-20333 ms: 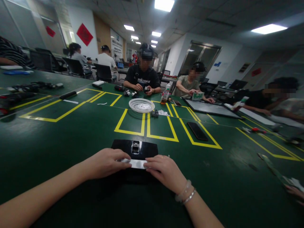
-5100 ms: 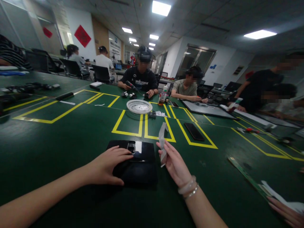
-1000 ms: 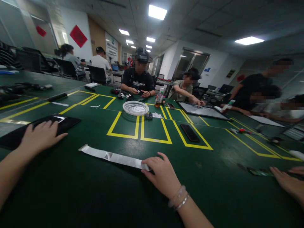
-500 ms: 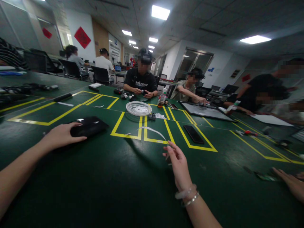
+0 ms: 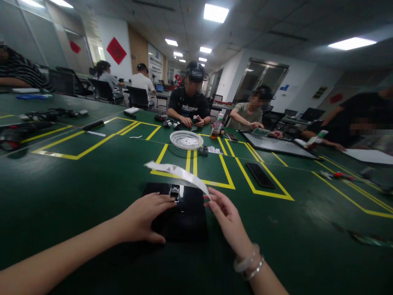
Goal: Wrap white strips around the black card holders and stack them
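Note:
A flat black panel (image 5: 187, 205) with a small metal fitting near its far edge lies on the green table in front of me. My left hand (image 5: 143, 217) rests flat on the panel's left part, fingers spread. My right hand (image 5: 229, 219) is raised just right of the panel and pinches one end of a long white strip (image 5: 175, 172). The strip arches up and to the left, above the panel.
A white fan grille (image 5: 186, 139) and a black phone (image 5: 259, 174) lie further out among yellow tape lines. Several people sit working along the far and right sides of the table (image 5: 76, 192). Black parts lie at far left (image 5: 46, 114).
My left hand has pulled the black panel from the left back to the middle in front of me. My right hand has lifted the white strip off the table and holds it over the panel.

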The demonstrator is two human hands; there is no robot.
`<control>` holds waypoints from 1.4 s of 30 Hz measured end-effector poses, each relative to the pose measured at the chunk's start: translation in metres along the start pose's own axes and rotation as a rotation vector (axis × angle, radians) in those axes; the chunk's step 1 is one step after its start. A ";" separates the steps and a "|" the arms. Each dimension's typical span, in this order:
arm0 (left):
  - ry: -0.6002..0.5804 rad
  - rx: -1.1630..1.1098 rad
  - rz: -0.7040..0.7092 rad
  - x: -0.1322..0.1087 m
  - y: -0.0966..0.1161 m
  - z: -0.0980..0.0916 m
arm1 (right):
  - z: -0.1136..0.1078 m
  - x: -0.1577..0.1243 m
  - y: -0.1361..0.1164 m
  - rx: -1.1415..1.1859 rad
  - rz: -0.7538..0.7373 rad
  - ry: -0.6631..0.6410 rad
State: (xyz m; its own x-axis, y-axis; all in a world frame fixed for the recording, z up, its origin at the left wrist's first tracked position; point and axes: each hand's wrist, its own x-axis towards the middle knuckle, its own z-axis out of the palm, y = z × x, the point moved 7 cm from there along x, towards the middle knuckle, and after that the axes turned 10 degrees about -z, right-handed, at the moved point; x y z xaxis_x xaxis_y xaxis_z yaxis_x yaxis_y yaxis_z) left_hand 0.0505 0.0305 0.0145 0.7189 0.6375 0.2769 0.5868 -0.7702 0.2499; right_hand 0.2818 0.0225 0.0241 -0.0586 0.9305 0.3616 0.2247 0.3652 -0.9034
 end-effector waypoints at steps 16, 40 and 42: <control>0.053 0.121 0.253 -0.007 0.017 -0.003 | 0.039 -0.018 -0.023 -0.834 -0.322 -0.571; -0.127 0.120 -0.100 -0.003 -0.019 0.003 | 0.059 -0.027 -0.035 -0.723 -0.365 -0.658; -0.153 0.095 -0.123 -0.003 -0.021 0.004 | 0.059 -0.027 -0.035 -0.719 -0.348 -0.652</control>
State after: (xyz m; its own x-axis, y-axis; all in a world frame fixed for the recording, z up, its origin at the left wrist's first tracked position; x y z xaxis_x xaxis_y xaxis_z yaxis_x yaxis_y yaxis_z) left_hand 0.0371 0.0449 0.0048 0.6837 0.7224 0.1037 0.7010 -0.6895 0.1822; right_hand 0.2186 -0.0141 0.0319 -0.7000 0.6890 0.1880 0.6102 0.7137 -0.3439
